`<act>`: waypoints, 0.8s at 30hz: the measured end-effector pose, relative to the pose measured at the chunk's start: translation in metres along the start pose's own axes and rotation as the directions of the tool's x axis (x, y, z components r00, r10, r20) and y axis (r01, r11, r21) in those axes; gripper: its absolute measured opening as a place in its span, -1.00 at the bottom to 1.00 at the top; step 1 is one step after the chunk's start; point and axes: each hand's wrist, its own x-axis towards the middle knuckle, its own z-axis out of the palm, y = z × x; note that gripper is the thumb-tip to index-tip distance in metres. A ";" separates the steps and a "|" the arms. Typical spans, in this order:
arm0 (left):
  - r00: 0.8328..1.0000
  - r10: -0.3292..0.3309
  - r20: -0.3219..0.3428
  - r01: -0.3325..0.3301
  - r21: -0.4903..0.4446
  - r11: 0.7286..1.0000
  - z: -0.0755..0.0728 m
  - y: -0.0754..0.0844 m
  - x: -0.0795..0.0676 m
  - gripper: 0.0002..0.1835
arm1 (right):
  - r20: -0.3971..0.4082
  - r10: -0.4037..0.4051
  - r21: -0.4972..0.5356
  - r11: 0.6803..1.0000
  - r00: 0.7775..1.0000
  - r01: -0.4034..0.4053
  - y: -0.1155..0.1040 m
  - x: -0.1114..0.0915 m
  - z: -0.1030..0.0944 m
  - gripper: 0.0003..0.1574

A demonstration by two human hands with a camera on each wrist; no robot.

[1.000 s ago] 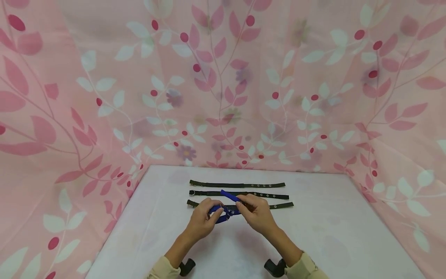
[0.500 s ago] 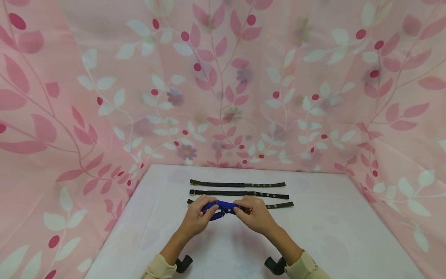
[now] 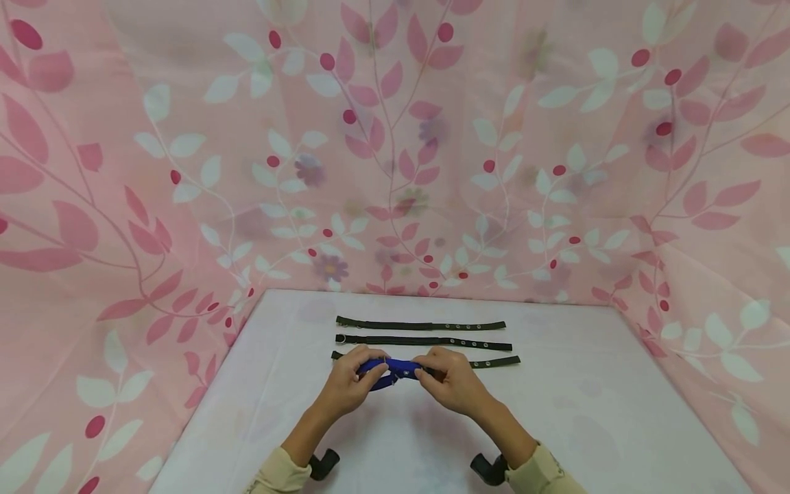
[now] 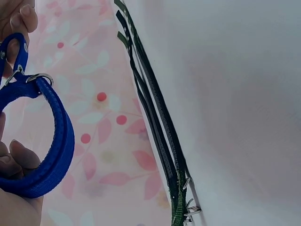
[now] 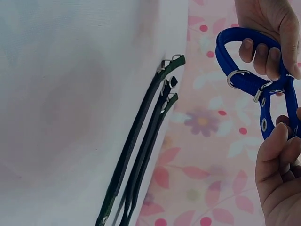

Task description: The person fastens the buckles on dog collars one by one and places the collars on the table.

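Observation:
Both hands hold a blue collar [image 3: 404,369] above the table. It is bent into a loop, with a metal buckle [image 5: 264,89], a D-ring [image 5: 237,75] and eyelets on its strap. My left hand [image 3: 347,385] grips the padded loop, its fingers curled round the band. My right hand [image 3: 458,385] pinches the eyelet strap, which is doubled back in a narrow loop beside the buckle. In the right wrist view the strap's eyelet [image 5: 264,125] lies just above the right fingertips. The strap's tip is hidden near the left fingers.
Three dark green collars lie side by side behind the hands: the far one [image 3: 401,326], the middle one [image 3: 407,340] and the near one [image 3: 496,363], partly hidden. Pink floral cloth [image 3: 395,137] hangs round the white table [image 3: 555,412]. A black device [image 3: 489,469] sits at each wrist.
The strap's free end, pointing up and left a second ago, has come down across to the left hand. My left hand has shifted slightly left. The dark collars stay in place.

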 end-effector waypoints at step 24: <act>0.999 -0.050 0.005 0.050 -0.092 0.994 -0.003 0.035 0.006 -0.83 | -0.021 -0.021 -0.026 0.999 1.000 0.020 0.000 0.000 0.008 -0.78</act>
